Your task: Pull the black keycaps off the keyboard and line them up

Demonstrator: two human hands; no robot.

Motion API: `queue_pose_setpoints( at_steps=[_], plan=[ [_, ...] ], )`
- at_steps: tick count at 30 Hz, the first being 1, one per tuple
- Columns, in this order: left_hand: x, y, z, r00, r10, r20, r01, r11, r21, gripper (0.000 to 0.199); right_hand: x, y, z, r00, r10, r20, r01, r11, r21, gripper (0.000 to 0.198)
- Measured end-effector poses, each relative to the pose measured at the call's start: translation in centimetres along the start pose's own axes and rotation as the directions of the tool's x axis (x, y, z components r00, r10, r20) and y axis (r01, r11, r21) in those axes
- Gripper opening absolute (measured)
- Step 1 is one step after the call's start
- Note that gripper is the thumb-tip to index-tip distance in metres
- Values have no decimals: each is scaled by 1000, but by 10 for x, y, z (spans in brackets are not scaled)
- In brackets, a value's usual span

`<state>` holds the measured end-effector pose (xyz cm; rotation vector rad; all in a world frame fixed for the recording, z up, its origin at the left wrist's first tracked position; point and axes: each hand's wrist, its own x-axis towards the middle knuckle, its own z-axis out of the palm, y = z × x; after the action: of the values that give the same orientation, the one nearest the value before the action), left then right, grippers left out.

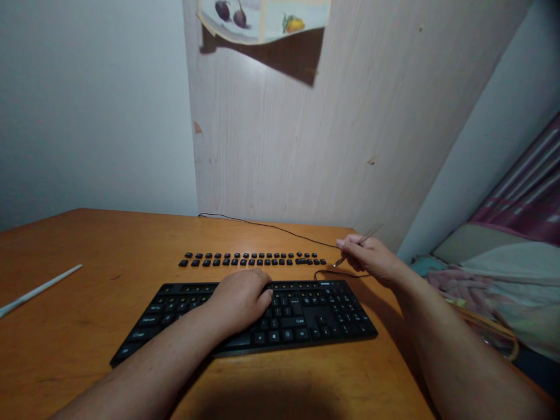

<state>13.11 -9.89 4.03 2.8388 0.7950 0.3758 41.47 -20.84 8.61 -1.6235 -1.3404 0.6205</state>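
Observation:
A black keyboard [315, 341] lies on the wooden table in front of me, its top rows showing bare key sockets. Across its upper middle rests my left hand [240, 300], palm down, thumb apart from the fingers; the far fingertips are partly hidden. To the right, raised beyond the keyboard, my right hand [363, 254] pinches a thin stick-like tool [340, 261] with a pale tip pointing down and left. That tip is close to the right end of two rows of loose black keycaps [252, 262], which include one wider cap.
Behind the keycaps a black cable [271, 226] runs across the table [114, 239]. A white stick [41, 290] lies at the left. A pale panel wall [280, 146] with a fruit picture [262, 23] rises behind. Bedding [481, 280] is at the right.

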Motion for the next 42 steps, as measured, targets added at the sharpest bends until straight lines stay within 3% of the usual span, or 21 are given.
queue_pose_setpoints(
  at_steps=[12, 34, 37, 42],
  plan=[
    [0, 1, -1, 1000, 0, 5, 0, 1000, -9, 34, 2, 6, -1, 998, 44, 39, -45, 999, 11, 43],
    [0, 1, -3, 1000, -1, 11, 2, 999, -36, 36, 7, 16, -3, 996, 87, -37, -87, 996, -12, 44],
    [-3, 2, -5, 1000, -10, 27, 11, 999, -38, 48, 8, 17, -2, 996, 86, -27, -86, 996, -1, 44],
    [-9, 5, -9, 995, 51, 80, -48, 998, -35, 92, 9, 19, -2, 997, 69, -17, -69, 998, -3, 45]
  ],
)
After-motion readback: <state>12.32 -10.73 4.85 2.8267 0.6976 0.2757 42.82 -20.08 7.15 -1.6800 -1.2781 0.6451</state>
